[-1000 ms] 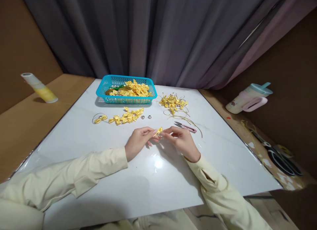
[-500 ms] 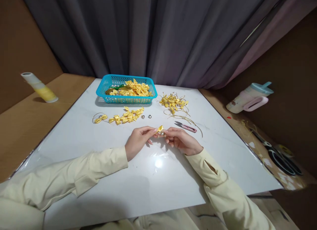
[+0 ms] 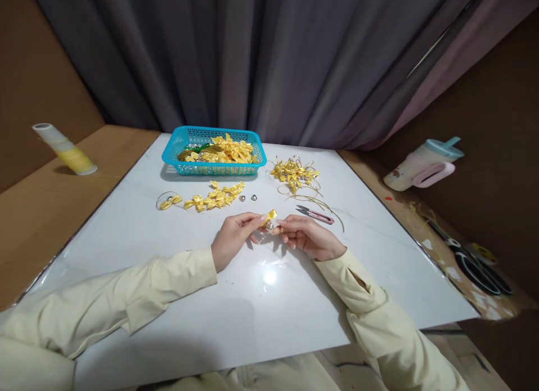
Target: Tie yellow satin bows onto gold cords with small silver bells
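Note:
Between finger and thumb, my left hand [image 3: 236,237] pinches a yellow ribbon bow [image 3: 270,215] above the table. A small silver bell [image 3: 269,225] shows just under the bow. Close on its other side, my right hand [image 3: 309,237] is closed in a pinch; whatever its fingertips hold is too small to make out. Beyond my hands lie a row of yellow bows [image 3: 217,197] and two loose silver bells [image 3: 254,197]. To their left sits a bow with a cord loop [image 3: 169,202]. Pink-handled thread snips [image 3: 315,214] rest beyond my right hand.
A blue basket [image 3: 214,170] of bows stands at the back. Right of it are a pile of corded bows [image 3: 295,172] and loose gold cords [image 3: 314,200]. A tumbler [image 3: 415,164] and black scissors [image 3: 474,267] lie at right, a yellow-wrapped roll [image 3: 69,152] at left.
The bow and bell have shifted slightly left, towards my left hand. A small gap now shows between the bow and my right fingertips.

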The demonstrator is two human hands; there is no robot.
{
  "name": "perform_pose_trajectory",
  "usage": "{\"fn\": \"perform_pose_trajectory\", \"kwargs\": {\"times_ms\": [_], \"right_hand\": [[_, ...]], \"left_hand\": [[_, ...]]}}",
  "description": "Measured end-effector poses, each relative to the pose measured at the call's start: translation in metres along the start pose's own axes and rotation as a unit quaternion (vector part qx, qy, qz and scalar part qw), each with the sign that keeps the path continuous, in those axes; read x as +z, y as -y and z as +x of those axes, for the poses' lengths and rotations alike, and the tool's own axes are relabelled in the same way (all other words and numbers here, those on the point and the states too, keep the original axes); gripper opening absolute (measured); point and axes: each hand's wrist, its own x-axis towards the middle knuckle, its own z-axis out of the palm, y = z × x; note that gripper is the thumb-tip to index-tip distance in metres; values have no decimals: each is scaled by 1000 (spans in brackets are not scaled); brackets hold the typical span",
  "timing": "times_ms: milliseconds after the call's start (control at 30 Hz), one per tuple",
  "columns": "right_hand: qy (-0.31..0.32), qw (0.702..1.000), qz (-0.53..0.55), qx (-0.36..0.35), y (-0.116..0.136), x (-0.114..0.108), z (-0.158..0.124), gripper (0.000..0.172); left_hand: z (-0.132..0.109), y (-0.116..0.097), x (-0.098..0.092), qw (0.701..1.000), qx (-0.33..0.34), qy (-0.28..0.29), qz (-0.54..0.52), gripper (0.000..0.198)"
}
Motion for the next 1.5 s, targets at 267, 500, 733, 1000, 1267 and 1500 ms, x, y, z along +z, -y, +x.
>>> {"fn": "perform_pose_trajectory", "kwargs": {"times_ms": [267,500,733,1000,1267,1500], "right_hand": [[-29,996,86,-5,3,-11,7,13],[-43,989,142,-18,0,-9,13,20],[-53,991,113,-44,-3,-10,15,14],[-19,991,115,-63,-5,-6,16,15],[-6,993,98,-61,-5,-7,16,19],[-9,994,98,-54,-5,-6,17,17]], "left_hand": [[-4,-12,3,999,-38,17,31,28],[-7,-12,5,997,-40,48,39,28],[-11,-11,5,994,-19,94,60,26],[-20,-10,8,985,-17,145,91,30],[-24,-10,8,977,-1,179,119,31],[-25,-12,8,973,-3,192,130,30]]}}
